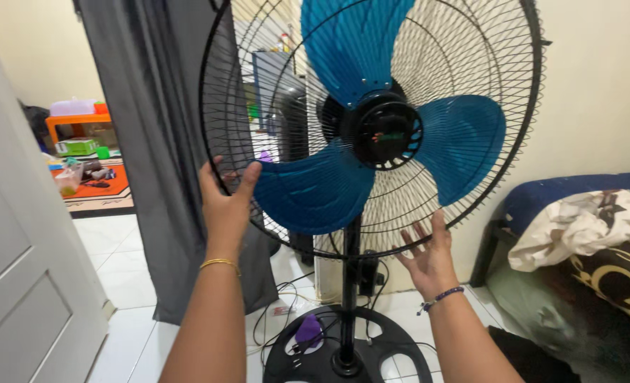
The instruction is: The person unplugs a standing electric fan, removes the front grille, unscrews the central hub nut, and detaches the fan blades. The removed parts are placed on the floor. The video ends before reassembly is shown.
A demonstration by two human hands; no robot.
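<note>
A standing fan fills the view, with three blue blades (308, 188) around a black hub (384, 132) in front of a black wire rear guard (503, 152); no front guard covers the blades. My left hand (224, 195) holds the guard's left rim, thumb in front beside the lower-left blade. My right hand (428, 255) is spread, palm up, under the guard's lower rim, fingertips touching the wires. The black pole (349, 284) runs down to a round black base (400, 358).
A grey curtain (152, 142) hangs left of the fan, with a white door (17, 269) further left. Cables and a purple object (308, 330) lie at the base. A bed with a blue cover and crumpled cloth (584, 227) stands at right. Clutter sits on an orange mat (95, 186) beyond.
</note>
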